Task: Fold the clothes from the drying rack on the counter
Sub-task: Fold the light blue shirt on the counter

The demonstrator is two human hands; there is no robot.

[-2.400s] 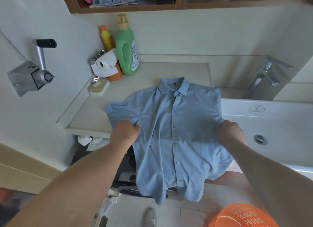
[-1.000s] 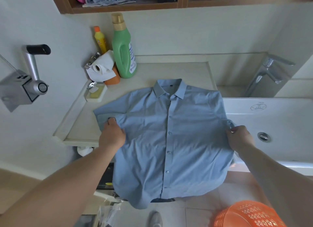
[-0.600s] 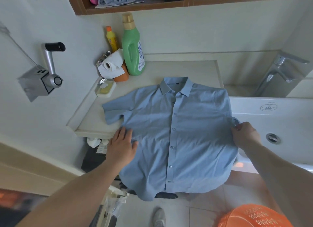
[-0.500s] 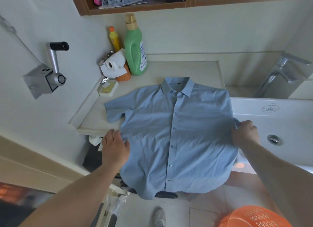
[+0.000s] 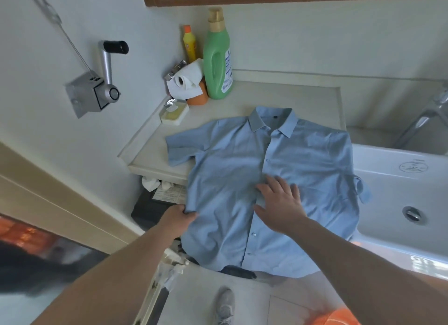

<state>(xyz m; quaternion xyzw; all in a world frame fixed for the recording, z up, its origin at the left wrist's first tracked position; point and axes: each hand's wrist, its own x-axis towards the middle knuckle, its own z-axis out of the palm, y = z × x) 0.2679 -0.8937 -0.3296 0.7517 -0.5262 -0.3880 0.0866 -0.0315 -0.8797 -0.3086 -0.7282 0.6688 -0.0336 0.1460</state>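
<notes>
The left hand (image 5: 179,221) is pinching the shirt's (image 5: 312,160) side edge while the right hand (image 5: 281,203) is pressing flat, fingers spread, on its front.

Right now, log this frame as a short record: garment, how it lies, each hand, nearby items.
garment: blue short-sleeved shirt, buttoned, front up
placement: collar end on the counter, hem hanging over the front edge, right side over the sink
left hand: pinches the shirt's left side edge
right hand: flat, fingers spread, pressing the shirt near the button line
nearby: green bottle, yellow bottle, paper roll, soap dish
fold: none visible yet
</notes>
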